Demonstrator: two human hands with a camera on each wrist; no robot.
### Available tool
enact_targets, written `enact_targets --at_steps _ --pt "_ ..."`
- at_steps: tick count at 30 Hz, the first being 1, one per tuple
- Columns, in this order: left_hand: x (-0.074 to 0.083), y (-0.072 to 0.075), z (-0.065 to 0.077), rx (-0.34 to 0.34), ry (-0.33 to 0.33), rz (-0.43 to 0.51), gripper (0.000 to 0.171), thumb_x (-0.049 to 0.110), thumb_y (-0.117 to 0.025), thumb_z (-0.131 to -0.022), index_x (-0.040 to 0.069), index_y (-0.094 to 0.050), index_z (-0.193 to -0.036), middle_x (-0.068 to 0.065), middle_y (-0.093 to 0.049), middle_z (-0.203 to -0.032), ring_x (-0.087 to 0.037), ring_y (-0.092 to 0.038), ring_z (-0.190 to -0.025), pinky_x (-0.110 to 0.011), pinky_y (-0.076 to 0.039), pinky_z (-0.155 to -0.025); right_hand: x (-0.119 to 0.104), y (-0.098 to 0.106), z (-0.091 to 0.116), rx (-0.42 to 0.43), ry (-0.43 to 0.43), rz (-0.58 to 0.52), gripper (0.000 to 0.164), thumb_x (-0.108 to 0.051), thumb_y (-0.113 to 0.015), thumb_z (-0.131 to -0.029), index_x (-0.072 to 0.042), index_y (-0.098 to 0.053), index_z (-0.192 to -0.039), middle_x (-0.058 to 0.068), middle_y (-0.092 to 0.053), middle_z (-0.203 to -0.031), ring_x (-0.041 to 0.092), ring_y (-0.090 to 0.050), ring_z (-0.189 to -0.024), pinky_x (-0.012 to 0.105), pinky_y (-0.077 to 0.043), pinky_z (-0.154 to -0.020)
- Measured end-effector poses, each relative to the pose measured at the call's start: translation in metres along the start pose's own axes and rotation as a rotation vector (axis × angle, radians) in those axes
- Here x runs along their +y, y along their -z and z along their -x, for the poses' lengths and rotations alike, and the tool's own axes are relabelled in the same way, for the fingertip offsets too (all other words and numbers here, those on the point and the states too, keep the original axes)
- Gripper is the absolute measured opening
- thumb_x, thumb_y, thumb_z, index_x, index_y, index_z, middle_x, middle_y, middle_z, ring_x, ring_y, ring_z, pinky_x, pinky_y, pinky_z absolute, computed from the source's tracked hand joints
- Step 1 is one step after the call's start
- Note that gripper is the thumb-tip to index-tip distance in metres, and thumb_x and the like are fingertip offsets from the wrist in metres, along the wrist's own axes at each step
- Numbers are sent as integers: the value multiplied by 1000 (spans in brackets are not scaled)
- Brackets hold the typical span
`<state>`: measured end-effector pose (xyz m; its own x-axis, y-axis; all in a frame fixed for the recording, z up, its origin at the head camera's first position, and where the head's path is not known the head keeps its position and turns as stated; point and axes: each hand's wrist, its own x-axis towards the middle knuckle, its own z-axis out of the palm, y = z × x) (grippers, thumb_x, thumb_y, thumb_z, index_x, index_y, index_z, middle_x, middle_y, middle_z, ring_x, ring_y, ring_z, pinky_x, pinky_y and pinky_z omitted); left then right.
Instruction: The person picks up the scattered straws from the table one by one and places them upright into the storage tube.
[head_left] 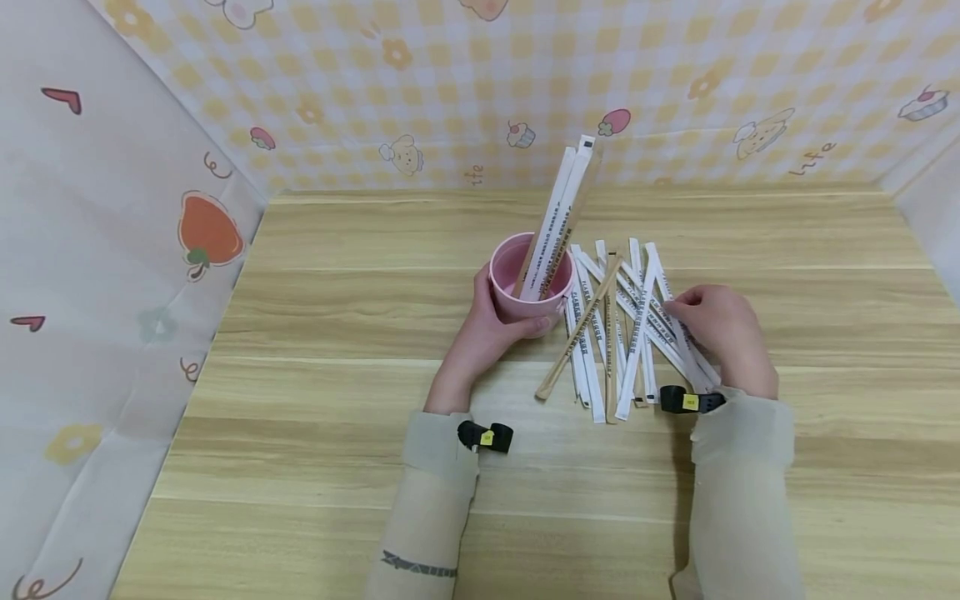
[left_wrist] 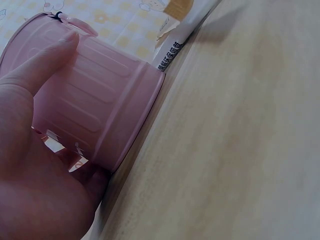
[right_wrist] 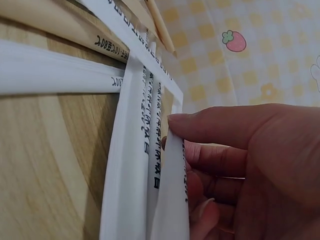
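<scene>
My left hand [head_left: 491, 321] grips a small pink bucket [head_left: 540, 309], its thumb along the ribbed outer wall in the left wrist view. Several paper-wrapped straws [head_left: 557, 217], white and brown, lean to the right inside the bucket and stick out well above its rim. Just right of the bucket lies a loose, criss-crossed pile of wrapped straws [head_left: 611, 333]. At the pile's right side, my right hand [head_left: 723, 327] pinches a white wrapped straw [right_wrist: 172, 185] between thumb and fingers. That straw lies close beside other white straws [right_wrist: 127, 150].
A brown wrapped straw [head_left: 577, 333] lies slantwise over the pile, its lower end near the bucket. The wooden tabletop [head_left: 315, 358] meets a yellow checked cloth [head_left: 442, 108] at the back and a white printed cloth [head_left: 97, 250] at the left.
</scene>
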<state>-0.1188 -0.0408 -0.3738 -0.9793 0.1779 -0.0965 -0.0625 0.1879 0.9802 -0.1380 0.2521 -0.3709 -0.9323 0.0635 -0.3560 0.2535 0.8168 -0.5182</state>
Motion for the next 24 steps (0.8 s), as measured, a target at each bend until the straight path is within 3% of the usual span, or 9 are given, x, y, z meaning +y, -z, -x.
enact_targets --at_steps 6,15,18,24 --pt "-1 0 0 1 -1 -4 101 19 -79 -66 29 -10 -139 5 -26 -139 -12 -26 -125 -37 -24 -102 4 0 -1 35 -8 -10 39 -36 -52 -88 0 -60 -101 16 -58 -95 27 -50 -76 34 -38 -60" --pt "0 0 0 10 -5 -9 102 18 -80 -66 26 -10 -140 3 -26 -139 -13 -26 -126 -37 -24 -102 -1 14 5 184 -6 -62 52 -45 -45 -89 1 -56 -109 19 -56 -99 29 -49 -80 35 -39 -60" --pt "0 0 0 10 0 -10 101 18 -79 -66 26 -10 -140 4 -27 -139 -13 -26 -125 -37 -24 -102 -10 22 10 256 -2 -120 53 -48 -45 -87 -1 -56 -110 14 -55 -96 26 -51 -76 33 -41 -56" --pt "1 0 0 -2 -7 1 100 22 -79 -66 27 -11 -139 5 -27 -138 -12 -27 -125 -35 -25 -102 -36 30 23 476 51 -218 47 -47 -50 -85 -8 -60 -109 4 -57 -88 14 -56 -64 20 -44 -49"
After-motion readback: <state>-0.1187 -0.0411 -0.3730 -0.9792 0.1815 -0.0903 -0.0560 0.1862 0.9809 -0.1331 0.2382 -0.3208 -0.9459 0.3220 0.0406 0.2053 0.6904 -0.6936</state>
